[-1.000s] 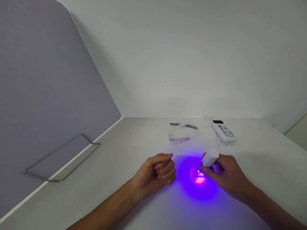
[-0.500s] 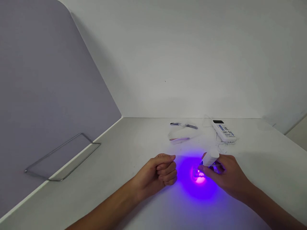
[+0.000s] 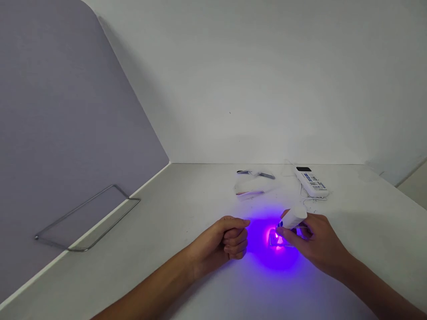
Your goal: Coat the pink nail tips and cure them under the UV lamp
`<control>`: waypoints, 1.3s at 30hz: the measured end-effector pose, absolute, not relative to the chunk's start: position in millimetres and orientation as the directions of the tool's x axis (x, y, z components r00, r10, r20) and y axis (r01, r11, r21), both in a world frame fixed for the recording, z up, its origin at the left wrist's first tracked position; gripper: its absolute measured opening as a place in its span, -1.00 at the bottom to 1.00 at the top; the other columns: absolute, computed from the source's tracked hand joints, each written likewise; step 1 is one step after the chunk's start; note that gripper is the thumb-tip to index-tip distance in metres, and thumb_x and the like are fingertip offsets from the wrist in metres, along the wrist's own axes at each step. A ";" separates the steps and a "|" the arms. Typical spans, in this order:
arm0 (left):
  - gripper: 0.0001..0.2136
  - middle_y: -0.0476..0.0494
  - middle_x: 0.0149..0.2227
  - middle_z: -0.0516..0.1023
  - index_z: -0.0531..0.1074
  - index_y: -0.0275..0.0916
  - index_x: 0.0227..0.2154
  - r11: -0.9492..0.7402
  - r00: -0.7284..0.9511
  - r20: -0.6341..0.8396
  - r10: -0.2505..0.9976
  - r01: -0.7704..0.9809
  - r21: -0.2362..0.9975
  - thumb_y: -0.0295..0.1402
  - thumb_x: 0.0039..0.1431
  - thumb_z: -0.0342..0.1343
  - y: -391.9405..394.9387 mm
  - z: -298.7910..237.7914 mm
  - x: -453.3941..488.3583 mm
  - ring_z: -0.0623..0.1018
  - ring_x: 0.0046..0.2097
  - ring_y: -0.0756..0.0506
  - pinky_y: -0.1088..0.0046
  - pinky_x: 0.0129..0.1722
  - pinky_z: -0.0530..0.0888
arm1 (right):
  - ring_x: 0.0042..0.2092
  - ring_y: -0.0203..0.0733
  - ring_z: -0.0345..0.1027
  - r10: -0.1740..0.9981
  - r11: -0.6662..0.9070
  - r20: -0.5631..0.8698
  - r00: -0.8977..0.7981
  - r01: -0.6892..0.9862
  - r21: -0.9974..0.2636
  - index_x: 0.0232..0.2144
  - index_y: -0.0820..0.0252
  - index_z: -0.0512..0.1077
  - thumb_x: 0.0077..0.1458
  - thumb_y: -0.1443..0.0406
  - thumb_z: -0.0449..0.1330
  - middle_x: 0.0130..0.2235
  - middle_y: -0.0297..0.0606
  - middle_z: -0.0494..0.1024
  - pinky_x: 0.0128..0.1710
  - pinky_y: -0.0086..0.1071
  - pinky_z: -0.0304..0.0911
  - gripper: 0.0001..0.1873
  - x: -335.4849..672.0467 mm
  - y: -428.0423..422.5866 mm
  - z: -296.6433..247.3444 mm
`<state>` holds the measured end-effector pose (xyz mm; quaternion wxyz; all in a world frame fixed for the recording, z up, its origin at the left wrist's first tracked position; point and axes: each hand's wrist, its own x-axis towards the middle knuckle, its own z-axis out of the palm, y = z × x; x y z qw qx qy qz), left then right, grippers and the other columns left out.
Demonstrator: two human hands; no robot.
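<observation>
My right hand (image 3: 322,244) grips a small white UV lamp (image 3: 295,216), tilted with its lit end down to the left. Beneath that end lies a small, clear-looking rectangular piece (image 3: 274,240), lit pink and violet; the fingers partly hide it, and I cannot tell its kind. A round violet glow spreads over the white table (image 3: 167,213) around it. My left hand (image 3: 222,242) rests to the left of the glow, its fingers curled into a fist with the thumb along the top. Nothing shows in that fist.
Behind the hands lie a clear plastic wrapper (image 3: 255,183) with thin strips and a white boxy device (image 3: 312,182) with a dark screen, printed labels and a white cord. A bent metal wire frame (image 3: 111,224) stands by the grey panel (image 3: 66,111) on the left. A white wall (image 3: 250,80) closes the back.
The lamp has shifted slightly, and its bright spot has moved up and to the left around the small piece. My left thumb reaches a little further to the right.
</observation>
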<state>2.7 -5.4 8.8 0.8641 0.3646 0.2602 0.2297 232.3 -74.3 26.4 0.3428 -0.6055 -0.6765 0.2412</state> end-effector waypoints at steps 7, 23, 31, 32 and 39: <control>-0.46 0.13 -0.69 -0.04 -0.05 -0.20 -0.72 0.655 0.707 -0.369 0.603 -0.175 0.735 -0.29 0.09 0.25 -2.6 4.5 2.4 -0.04 -0.59 0.06 0.46 -0.56 0.04 | -0.54 -0.30 0.25 0.991 0.128 0.122 -0.055 0.652 -0.748 -0.46 0.09 0.52 0.18 0.09 0.19 -0.56 -0.39 0.45 -0.53 -0.44 0.18 -0.72 230.7 -74.7 30.6; -0.46 0.13 -0.68 -0.04 -0.06 -0.19 -0.71 0.668 0.698 -0.385 0.604 -0.180 0.722 -0.29 0.09 0.25 -3.4 2.6 2.6 -0.04 -0.59 0.06 0.46 -0.55 0.03 | -0.51 -0.30 0.25 0.995 0.105 0.080 -0.067 0.652 -0.751 -0.43 0.09 0.56 0.19 0.16 0.20 -0.54 -0.39 0.46 -0.50 -0.45 0.17 -0.78 229.1 -75.8 35.6; -0.46 0.14 -0.68 -0.05 -0.06 -0.19 -0.71 0.684 0.694 -0.402 0.598 -0.180 0.707 -0.30 0.04 0.27 -4.2 5.1 4.2 -0.03 -0.59 0.06 0.47 -0.56 0.05 | -0.56 -0.32 0.15 0.989 0.143 0.134 -0.066 0.678 -0.721 -0.48 0.10 0.52 0.18 0.08 0.19 -0.60 -0.41 0.35 -0.56 -0.46 0.10 -0.70 231.3 -72.8 26.7; -0.47 0.14 -0.68 -0.05 -0.06 -0.19 -0.71 0.687 0.692 -0.403 0.599 -0.186 0.702 -0.30 0.04 0.27 -3.8 4.8 4.1 -0.03 -0.59 0.06 0.47 -0.56 0.05 | -0.56 -0.32 0.14 0.988 0.144 0.137 -0.064 0.677 -0.721 -0.48 0.10 0.52 0.17 0.08 0.19 -0.60 -0.42 0.34 -0.57 -0.46 0.09 -0.70 231.5 -72.7 25.7; -0.48 0.13 -0.67 -0.05 -0.05 -0.19 -0.70 0.707 0.701 -0.384 0.601 -0.243 0.664 -0.34 0.03 0.27 -1.6 6.0 3.0 -0.02 -0.60 0.07 0.48 -0.57 0.04 | -0.57 -0.32 0.14 0.988 0.147 0.143 -0.062 0.683 -0.716 -0.51 0.10 0.49 0.15 0.08 0.19 -0.62 -0.43 0.29 -0.58 -0.46 0.09 -0.70 231.2 -74.5 25.6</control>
